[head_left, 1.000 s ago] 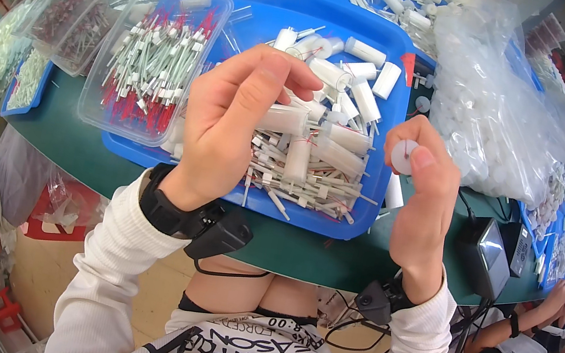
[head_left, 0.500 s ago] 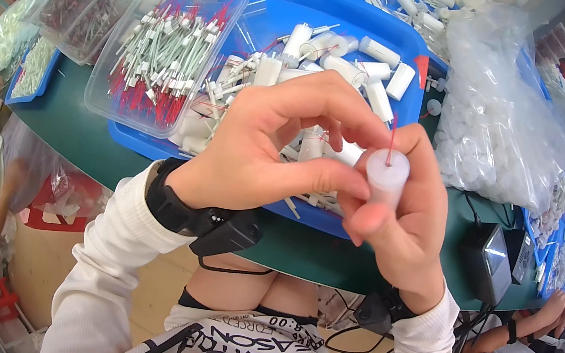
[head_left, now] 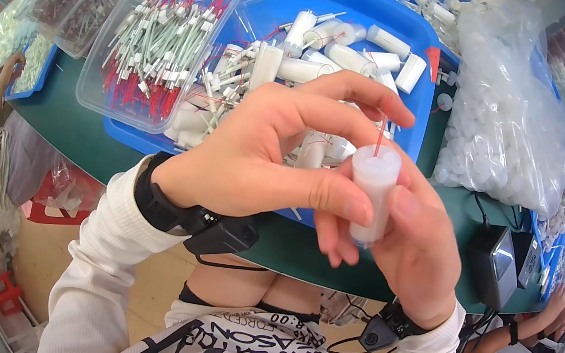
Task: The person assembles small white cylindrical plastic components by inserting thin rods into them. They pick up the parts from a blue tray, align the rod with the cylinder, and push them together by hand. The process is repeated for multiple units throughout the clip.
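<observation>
Green tabletop point(head_left: 69, 124) stretched across the scene, and a blue tray point(head_left: 367, 12) lay over its middle, heaped with white plastic tubes point(head_left: 332, 51) and loose red-wired parts. At the tray's left edge sat a clear plastic box point(head_left: 101, 85) packed with white pins with red ends point(head_left: 157, 57). Toward the table's right edge slumped a clear bag of white caps point(head_left: 511, 131).

Above the tray's near edge, both hands met around one white tube point(head_left: 372, 191), held upright. The right hand point(head_left: 419, 250) had its fingers wrapped round the tube's lower part. The left hand point(head_left: 264, 151) pressed its thumb against the tube's side, while its forefinger and another finger pinched a thin red wire point(head_left: 378, 138) standing out of the tube's top. At the table's far left edge another person's hand point(head_left: 14, 60) reached up.
</observation>
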The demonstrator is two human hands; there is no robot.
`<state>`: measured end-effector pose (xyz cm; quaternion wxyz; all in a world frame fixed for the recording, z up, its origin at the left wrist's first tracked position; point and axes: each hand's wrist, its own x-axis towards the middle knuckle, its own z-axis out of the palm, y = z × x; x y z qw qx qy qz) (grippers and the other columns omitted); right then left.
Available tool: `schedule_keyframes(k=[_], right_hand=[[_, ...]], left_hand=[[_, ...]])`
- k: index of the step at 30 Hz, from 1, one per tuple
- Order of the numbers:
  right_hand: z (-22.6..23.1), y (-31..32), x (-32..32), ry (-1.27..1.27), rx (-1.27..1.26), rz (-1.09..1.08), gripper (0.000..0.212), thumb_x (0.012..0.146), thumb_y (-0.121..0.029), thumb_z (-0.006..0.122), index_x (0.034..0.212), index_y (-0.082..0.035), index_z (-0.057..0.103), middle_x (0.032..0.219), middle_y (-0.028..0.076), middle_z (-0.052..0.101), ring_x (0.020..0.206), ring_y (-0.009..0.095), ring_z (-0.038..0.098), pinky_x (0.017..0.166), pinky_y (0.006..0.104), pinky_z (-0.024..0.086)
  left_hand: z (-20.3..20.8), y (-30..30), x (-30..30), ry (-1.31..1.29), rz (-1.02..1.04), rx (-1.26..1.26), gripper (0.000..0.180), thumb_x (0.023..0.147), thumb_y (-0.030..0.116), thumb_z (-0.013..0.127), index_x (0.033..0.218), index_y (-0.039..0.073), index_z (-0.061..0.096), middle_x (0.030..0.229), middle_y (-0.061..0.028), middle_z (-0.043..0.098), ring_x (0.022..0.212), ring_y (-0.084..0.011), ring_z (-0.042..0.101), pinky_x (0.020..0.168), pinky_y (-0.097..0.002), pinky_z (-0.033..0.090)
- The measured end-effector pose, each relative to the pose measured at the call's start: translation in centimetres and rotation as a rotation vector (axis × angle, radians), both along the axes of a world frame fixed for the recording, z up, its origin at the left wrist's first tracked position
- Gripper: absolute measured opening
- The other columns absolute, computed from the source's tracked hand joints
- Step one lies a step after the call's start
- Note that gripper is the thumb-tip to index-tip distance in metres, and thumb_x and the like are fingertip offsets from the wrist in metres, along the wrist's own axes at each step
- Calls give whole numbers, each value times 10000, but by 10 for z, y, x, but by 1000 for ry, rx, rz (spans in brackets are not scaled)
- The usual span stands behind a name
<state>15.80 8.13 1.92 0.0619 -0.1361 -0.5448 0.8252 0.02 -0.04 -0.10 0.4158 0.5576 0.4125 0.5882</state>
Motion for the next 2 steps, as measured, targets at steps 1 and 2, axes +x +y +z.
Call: schedule_keyframes(k=[1, 2], right_hand=[[2, 1, -1, 10, -101, 51, 525, 845, -440, 372, 1036, 42, 455, 712, 137, 547, 569, 175, 510, 529, 228, 410], [1, 1, -1, 8, -102, 50, 525, 845, -440, 372, 1036, 42, 455, 712, 137, 547, 569, 175, 510, 529, 228, 410]], left_hand=[[0, 0, -1, 21, -20, -3, 402, 631, 216, 745, 934, -21, 631, 1230, -213, 427, 1143, -265, 396, 940, -396, 312], [-1, 0, -2, 15, -43, 2, 415, 629, 231, 745, 940, -20, 632, 1242, -208, 422, 1161, -266, 379, 954, -414, 295]])
